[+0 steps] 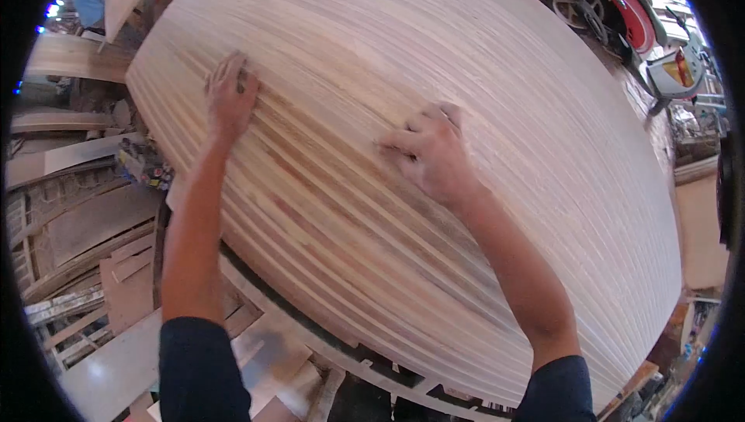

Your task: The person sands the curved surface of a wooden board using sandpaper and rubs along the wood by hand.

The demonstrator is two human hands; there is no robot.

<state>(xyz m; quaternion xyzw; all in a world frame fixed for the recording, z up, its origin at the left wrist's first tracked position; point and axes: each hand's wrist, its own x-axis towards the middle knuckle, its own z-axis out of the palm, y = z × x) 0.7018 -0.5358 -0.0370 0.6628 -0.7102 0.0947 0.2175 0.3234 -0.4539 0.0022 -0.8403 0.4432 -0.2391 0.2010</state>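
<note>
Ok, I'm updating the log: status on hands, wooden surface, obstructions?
Left hand on striped wooden surface. Right hand curled against it; can't tell if holding anything. Nothing visible blocking either.

the scene is fairly bright, with glare blown out to white and fringed blue near the top left edge and whiting out again at the top right, while the wood looks pale and washed toward its upper right and warmer, browner lower left. the sleeves sink to near black with little detail. strong wide-angle distortion bends the outer view inside black corners, and the clutter at left looks soft.
</note>
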